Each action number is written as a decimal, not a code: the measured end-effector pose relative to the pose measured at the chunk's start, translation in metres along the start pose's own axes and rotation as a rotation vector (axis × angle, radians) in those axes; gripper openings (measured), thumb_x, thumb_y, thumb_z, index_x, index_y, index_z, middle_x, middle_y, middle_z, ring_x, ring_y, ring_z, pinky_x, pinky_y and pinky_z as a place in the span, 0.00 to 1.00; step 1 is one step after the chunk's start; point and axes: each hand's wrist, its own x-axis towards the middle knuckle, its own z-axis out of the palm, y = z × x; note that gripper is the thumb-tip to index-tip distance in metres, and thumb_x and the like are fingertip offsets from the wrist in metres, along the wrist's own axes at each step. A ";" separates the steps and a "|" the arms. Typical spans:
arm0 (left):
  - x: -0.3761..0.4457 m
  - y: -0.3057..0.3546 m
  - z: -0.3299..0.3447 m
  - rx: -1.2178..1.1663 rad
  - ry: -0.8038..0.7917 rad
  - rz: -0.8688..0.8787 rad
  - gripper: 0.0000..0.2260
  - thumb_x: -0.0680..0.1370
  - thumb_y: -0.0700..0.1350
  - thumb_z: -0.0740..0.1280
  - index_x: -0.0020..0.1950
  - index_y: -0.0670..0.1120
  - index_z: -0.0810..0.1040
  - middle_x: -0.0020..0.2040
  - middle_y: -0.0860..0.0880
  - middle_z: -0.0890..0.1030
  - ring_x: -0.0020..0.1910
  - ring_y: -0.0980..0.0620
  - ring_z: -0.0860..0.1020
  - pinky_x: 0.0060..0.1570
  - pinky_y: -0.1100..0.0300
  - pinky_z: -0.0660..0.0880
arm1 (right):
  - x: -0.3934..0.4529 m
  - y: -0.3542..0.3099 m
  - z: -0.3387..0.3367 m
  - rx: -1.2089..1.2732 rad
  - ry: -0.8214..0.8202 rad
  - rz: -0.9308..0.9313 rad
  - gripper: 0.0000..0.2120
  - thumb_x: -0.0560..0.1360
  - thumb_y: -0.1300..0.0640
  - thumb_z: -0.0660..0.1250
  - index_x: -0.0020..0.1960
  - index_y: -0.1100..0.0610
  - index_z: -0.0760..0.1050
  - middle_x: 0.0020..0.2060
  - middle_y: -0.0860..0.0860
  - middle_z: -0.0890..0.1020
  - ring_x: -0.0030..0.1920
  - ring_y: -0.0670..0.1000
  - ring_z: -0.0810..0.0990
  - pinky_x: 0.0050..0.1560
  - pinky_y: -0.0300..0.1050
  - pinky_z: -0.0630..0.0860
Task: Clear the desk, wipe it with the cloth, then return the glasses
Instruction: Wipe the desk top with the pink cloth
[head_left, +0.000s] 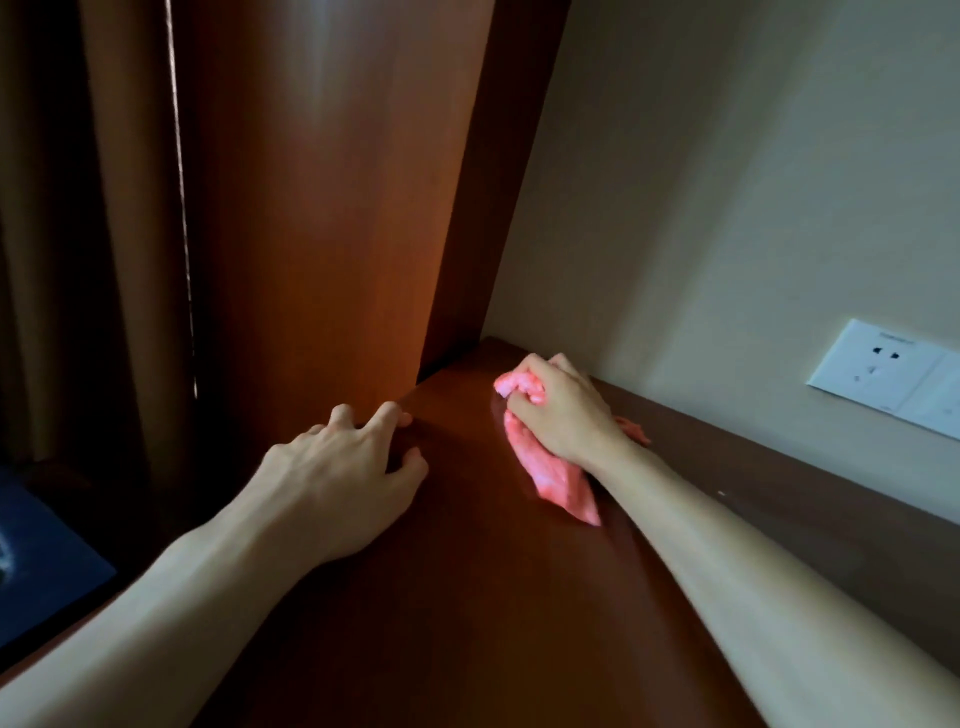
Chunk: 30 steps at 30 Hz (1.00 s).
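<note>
The pink cloth (545, 457), soft, light and limp, lies bunched on the glossy reddish-brown desk (467, 597) toward one o'clock; it likely handles best gathered in a fist, as the right hand (563, 410) grips it. The left hand (343, 467), at ten o'clock, rests spread on the desk edge, holding nothing.

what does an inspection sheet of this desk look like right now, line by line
surface: brown wooden desk, glossy.
job's things: pink cloth bunched on the desk near the back corner; glasses not seen.
clutter: nothing seen on the desk.
hands: right hand grips the cloth; left hand rests at the desk's left edge, holding nothing.
cables: nothing seen.
surroundings: wall socket, wooden panel, curtain.
</note>
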 end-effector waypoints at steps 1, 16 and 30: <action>-0.001 0.001 -0.001 0.009 -0.002 -0.004 0.25 0.80 0.67 0.49 0.76 0.63 0.56 0.66 0.49 0.70 0.53 0.49 0.78 0.47 0.53 0.78 | 0.004 -0.005 0.001 -0.036 0.015 0.059 0.06 0.77 0.48 0.64 0.54 0.45 0.74 0.53 0.46 0.72 0.60 0.57 0.73 0.53 0.51 0.71; 0.001 0.002 0.000 0.014 -0.014 -0.020 0.25 0.80 0.67 0.48 0.76 0.64 0.55 0.64 0.50 0.70 0.48 0.51 0.76 0.46 0.55 0.78 | 0.004 0.012 -0.001 -0.028 -0.018 -0.049 0.05 0.77 0.50 0.64 0.53 0.47 0.74 0.53 0.45 0.72 0.59 0.55 0.73 0.56 0.53 0.74; 0.000 0.001 0.001 0.029 -0.016 -0.038 0.25 0.79 0.68 0.46 0.76 0.66 0.53 0.65 0.52 0.69 0.47 0.54 0.73 0.43 0.58 0.75 | -0.003 0.021 -0.004 0.074 -0.035 -0.138 0.06 0.75 0.48 0.65 0.52 0.43 0.74 0.50 0.41 0.73 0.57 0.51 0.75 0.58 0.51 0.74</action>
